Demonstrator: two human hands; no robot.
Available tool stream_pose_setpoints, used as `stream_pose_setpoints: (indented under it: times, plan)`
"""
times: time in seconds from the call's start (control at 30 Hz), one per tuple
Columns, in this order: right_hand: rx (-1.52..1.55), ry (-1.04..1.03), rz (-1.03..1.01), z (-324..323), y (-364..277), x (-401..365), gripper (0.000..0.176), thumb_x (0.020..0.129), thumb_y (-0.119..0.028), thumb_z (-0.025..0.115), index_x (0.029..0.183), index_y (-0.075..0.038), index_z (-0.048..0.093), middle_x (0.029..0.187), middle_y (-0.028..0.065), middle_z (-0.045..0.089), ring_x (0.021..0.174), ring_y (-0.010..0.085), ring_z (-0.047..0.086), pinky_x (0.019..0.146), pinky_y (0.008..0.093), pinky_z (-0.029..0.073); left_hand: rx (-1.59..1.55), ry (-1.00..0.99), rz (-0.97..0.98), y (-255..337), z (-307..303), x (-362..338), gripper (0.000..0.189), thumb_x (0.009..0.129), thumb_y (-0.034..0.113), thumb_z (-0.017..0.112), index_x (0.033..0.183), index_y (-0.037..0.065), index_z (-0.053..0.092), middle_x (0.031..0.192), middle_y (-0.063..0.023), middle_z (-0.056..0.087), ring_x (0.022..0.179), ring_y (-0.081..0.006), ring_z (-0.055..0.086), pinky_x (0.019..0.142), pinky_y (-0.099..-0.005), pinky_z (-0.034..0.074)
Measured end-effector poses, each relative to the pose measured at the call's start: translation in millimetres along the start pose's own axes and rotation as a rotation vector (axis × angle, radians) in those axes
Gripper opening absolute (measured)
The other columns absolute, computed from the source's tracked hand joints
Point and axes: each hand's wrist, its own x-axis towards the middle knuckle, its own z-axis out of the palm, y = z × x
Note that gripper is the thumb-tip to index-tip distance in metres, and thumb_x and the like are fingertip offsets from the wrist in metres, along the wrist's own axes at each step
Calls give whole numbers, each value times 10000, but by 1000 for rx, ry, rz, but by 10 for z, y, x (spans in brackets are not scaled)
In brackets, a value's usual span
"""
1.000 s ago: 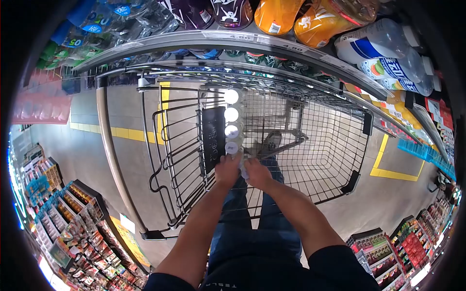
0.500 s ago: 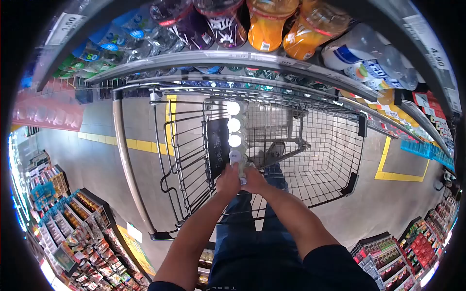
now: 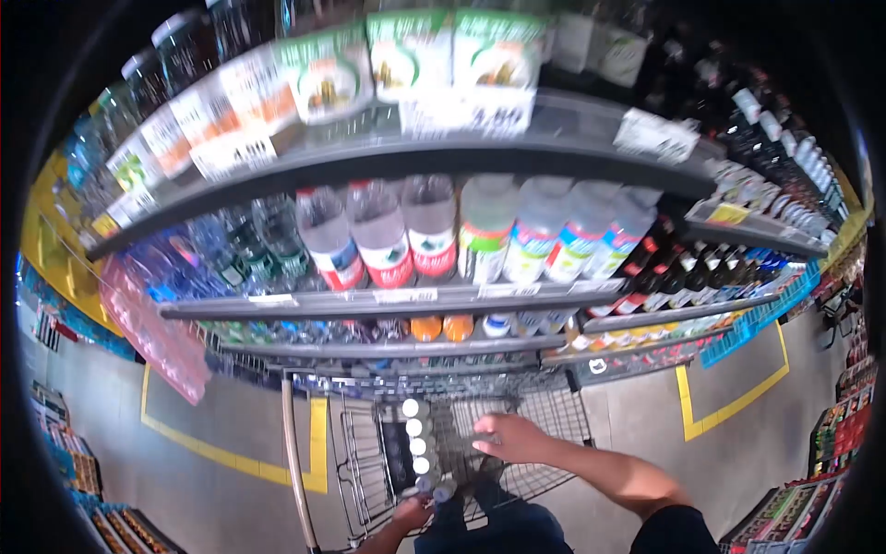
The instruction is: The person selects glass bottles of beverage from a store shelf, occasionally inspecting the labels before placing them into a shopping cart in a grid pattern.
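While the left hand (image 3: 413,511) clasps the bottle pack (image 3: 415,445), the right hand (image 3: 510,437) hovers, fingers spread, above the cart (image 3: 565,417).

Wire shopping cart (image 3: 559,417) on grey floor (image 3: 203,434), row of white-capped bottles (image 3: 413,434) standing inside

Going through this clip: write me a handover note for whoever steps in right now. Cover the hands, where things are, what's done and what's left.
Left hand: at the near end of the bottle pack; too small in view to tell the grip.
Right hand: open, holding nothing, above the cart basket.
Things: the pack of white-capped bottles lies in the cart, along its left side. The cart stands against the drinks shelves.
Done: the pack is in the cart.
Left: the left hand is not yet off the pack.
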Motion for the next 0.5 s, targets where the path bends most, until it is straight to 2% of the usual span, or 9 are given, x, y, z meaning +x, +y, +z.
stream_pose_setpoints:
  times: [0.07,0.13,0.2,0.23,0.33,0.37,0.4,0.43,0.5]
  plan:
    - [-232,369,-383,-983,-846,-155,335,892,-345,660,1052,-56,608,1062,132,656,1001,335,640,855,420,516,41,115,-62,35,1,-48,501,879,493,593,1188,103,644,969,-150,720,947,-330,692,854,-424,545]
    - [-290,690,-643,-1914,-1647,-403,242,826,-189,741,968,-38,617,981,125,650,886,311,655,777,380,534,-68,-8,-105,21,-36,-42,575,840,408,696,1265,41,573,1137,-199,671,1058,-351,651,930,-422,507]
    - [-506,1052,-908,-2660,-2116,-556,132,784,-44,715,877,-14,625,854,119,638,742,255,632,666,340,520,13,33,-170,5,130,-76,369,929,377,545,993,32,656,861,-192,678,799,-321,669,748,-461,531]
    - [-641,1239,-984,-3034,-2326,-609,108,777,27,682,866,11,623,830,111,635,678,216,618,614,310,509,25,205,22,-73,179,-73,372,935,373,540,1020,31,659,831,-179,693,762,-314,683,765,-449,533]
    - [-736,1425,-679,-3919,-2634,-331,259,858,-193,651,1018,11,639,926,155,666,901,339,642,814,389,512,17,301,-4,303,106,-364,358,920,341,551,1077,37,656,883,-182,699,860,-325,687,803,-449,530]
    - [-819,1419,-457,-4196,-2668,-169,363,865,-280,634,1108,-10,638,1038,172,671,997,352,639,867,425,515,58,330,18,424,50,-440,364,914,323,552,1142,52,637,951,-200,697,927,-336,677,842,-442,526]
    - [-849,1155,-28,-4347,-2904,-184,433,859,-323,631,1179,-31,617,1200,184,636,1119,344,607,927,438,508,61,336,17,466,44,-453,364,914,323,552,1142,52,637,951,-200,697,927,-336,677,842,-442,526]
    - [-1014,1422,-287,-4581,-2680,132,458,850,-342,633,1184,-28,619,1245,198,621,1153,333,602,949,444,511,-72,351,-14,503,54,-471,361,912,312,558,1158,57,629,984,-202,694,938,-339,674,852,-436,525]
    - [-948,1280,-57,-4772,-2804,328,395,839,-303,622,1136,-44,651,1194,159,657,1131,328,617,940,436,521,-178,367,-42,720,-75,-605,353,894,252,584,1190,61,611,1052,-202,684,970,-335,667,856,-416,526]
